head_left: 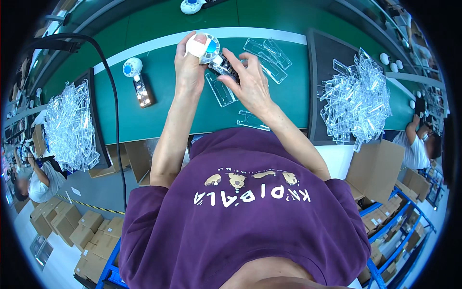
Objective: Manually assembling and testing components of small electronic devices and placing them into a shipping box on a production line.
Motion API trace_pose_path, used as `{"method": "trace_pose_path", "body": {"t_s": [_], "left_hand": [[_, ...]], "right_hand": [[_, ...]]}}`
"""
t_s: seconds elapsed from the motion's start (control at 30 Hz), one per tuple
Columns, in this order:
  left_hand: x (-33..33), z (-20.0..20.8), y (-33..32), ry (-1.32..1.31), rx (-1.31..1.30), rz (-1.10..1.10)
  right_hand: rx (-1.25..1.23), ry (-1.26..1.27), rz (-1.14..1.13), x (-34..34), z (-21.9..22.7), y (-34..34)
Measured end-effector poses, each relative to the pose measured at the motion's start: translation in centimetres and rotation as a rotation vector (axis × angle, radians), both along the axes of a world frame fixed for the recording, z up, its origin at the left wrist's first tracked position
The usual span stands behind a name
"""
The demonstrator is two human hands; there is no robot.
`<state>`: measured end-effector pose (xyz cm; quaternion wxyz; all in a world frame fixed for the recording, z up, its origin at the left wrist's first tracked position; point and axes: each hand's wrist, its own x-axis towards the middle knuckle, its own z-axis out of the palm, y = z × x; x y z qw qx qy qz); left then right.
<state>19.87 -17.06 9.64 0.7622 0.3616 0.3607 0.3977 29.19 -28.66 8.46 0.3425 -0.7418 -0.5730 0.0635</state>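
Between my hands, over the green table, is a device with a round white head point(211, 49) with a blue centre, and a black body point(223, 65). My left hand point(191, 70) is closed around the white head, its thumb lying on top. The fingers and thumb of my right hand point(254, 85) grip the black body and partly hide it. Clear plastic holders lie around: one below the device point(220, 92), a group to the right point(269, 54), and one nearer me point(253, 121). A similar device point(133, 67) rests on the table left of my left hand.
Heaps of clear plastic holders fill dark trays at left point(72, 126) and right point(357, 98). A black cable point(114, 86) arches along the left. Another white-headed device point(191, 6) sits at the far edge. People work at both sides; an open cardboard box point(377, 169) stands right.
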Motion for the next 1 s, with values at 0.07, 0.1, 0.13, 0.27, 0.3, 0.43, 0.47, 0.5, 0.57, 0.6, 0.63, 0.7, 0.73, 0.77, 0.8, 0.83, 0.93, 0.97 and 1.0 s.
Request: {"method": "trace_pose_path", "body": {"t_s": [0.07, 0.1, 0.13, 0.27, 0.3, 0.43, 0.47, 0.5, 0.57, 0.6, 0.63, 0.7, 0.73, 0.77, 0.8, 0.83, 0.93, 0.97, 1.0], "left_hand": [[0.1, 0.1, 0.0, -0.012, 0.008, 0.009], [0.1, 0.0, -0.1, -0.018, 0.011, 0.014], [0.3, -0.1, 0.0, -0.018, 0.011, 0.005], [0.4, -2.0, -0.9, -0.468, -0.046, -0.027], [0.4, -2.6, -1.9, -0.436, -0.091, -0.079], [0.0, -2.3, -3.7, -0.285, -0.139, -0.192], [0.1, -1.7, -3.6, -0.207, -0.091, -0.193], [0.2, -1.2, -3.6, -0.129, -0.041, -0.196], [0.5, -0.7, -3.5, -0.149, -0.03, -0.159], [0.6, -0.5, -3.4, -0.169, -0.017, -0.112], [1.0, -0.3, -3.2, -0.193, 0.001, -0.064], [1.4, 0.6, -3.3, -0.191, 0.078, -0.042], [1.5, 1.2, -3.6, -0.186, 0.15, -0.007], [1.7, 1.7, -3.8, -0.181, 0.221, 0.027], [1.8, 2.1, -4.2, -0.185, 0.222, 0.015], [2.0, 2.5, -4.7, -0.126, 0.334, 0.017], [2.5, 3.3, -6.1, -0.004, 0.554, 0.019], [2.5, 3.4, -6.5, 0.006, 0.605, 0.02], [2.6, 3.5, -6.8, 0.015, 0.657, 0.021]], "right_hand": [[-0.029, 0.099, -0.015, 0.0, -0.1, -0.3], [-0.065, 0.117, -0.002, 0.2, 0.0, -0.3], [-0.098, 0.135, 0.005, 0.5, 0.2, -0.2], [-0.053, 0.029, 0.064, 1.7, 0.9, -0.3], [-0.012, -0.035, 0.089, 2.1, 0.9, -0.4], [0.04, -0.147, 0.163, 2.7, 0.9, -0.6], [0.037, -0.147, 0.154, 2.9, 1.1, -0.5], [0.072, -0.171, 0.175, 3.1, 1.4, -0.3], [0.143, -0.219, 0.214, 3.2, 2.0, 0.1], [0.143, -0.219, 0.202, 3.1, 1.9, 0.2], [0.219, 0.121, 0.072, 2.9, 1.6, 0.5], [0.37, 0.802, -0.19, 2.6, 1.3, 1.2], [0.379, 0.797, -0.2, 2.5, 1.3, 1.4], [0.387, 1.072, -0.307, 2.4, 1.3, 1.7], [0.392, 1.348, -0.414, 2.2, 1.3, 2.0], [0.393, 1.624, -0.519, 2.3, 1.3, 2.2], [0.432, 1.495, -0.455, 3.8, 1.1, 3.0], [0.444, 1.43, -0.418, 4.2, 1.0, 3.2], [0.448, 1.429, -0.423, 4.4, 0.8, 3.3]]}}
